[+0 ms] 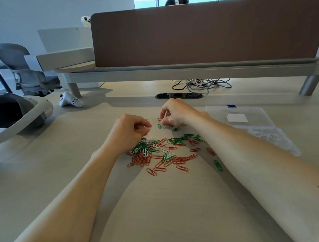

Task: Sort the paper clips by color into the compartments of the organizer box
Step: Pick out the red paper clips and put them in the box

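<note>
This is looking like an office: a brown divider screen is standing behind a pale desk, a grey swivel chair is sitting at left, cables are trailing under the screen, and paper clips are lying scattered.

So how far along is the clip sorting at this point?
Early days. Done: only a few pale clips seem to lie in the organizer box. In hand: the left hand grips what look like white clips, and the right hand pinches one clip at the far edge of the pile. Left: that mixed red, green and white pile on the desk.
</note>
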Action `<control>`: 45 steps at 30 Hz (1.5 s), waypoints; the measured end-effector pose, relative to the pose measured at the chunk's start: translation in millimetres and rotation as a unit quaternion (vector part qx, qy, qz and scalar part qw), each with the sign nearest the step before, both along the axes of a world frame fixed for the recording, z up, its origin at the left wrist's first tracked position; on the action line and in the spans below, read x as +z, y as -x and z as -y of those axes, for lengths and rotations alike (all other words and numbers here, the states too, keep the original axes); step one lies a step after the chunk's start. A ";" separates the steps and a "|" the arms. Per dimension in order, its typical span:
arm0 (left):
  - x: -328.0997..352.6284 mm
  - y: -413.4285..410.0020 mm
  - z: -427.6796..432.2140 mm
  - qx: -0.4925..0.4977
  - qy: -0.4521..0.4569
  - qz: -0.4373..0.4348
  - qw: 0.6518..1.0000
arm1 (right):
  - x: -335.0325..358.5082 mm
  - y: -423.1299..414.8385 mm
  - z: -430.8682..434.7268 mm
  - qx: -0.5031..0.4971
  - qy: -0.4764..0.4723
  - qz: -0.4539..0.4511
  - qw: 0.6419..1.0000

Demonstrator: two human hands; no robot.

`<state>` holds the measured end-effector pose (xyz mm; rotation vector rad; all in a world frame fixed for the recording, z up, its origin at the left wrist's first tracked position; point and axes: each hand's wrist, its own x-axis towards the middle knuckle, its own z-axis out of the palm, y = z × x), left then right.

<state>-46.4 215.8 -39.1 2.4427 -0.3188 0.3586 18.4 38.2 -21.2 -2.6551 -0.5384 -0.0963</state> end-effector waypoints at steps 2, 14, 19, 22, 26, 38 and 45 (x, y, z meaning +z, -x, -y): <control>0.6 -0.8 -1.4 0.009 -0.008 0.000 1.000 | -3.2 -4.3 -2.3 0.011 0.026 -0.014 1.000; 0.0 -2.8 -4.1 0.018 -0.060 -0.056 0.996 | -1.9 -3.1 -6.0 0.021 0.106 -0.028 0.994; 1.7 -1.3 -3.4 0.023 -0.090 -0.067 0.993 | 0.0 4.1 -4.5 0.033 0.128 -0.023 0.991; 3.6 -0.4 -5.1 0.017 -0.108 -0.082 0.991 | 0.8 11.0 -1.0 0.037 0.109 -0.020 0.993; 4.7 -0.5 -5.5 0.020 -0.145 -0.095 0.985 | 4.0 22.0 2.6 0.042 0.071 -0.010 0.997; 6.9 3.4 -5.4 0.034 -0.108 -0.043 0.993 | 13.7 58.2 -3.1 0.053 0.026 -0.032 0.998; 7.4 5.5 -8.1 0.043 -0.056 -0.036 0.997 | 9.9 65.4 -15.3 0.036 0.075 -0.052 0.995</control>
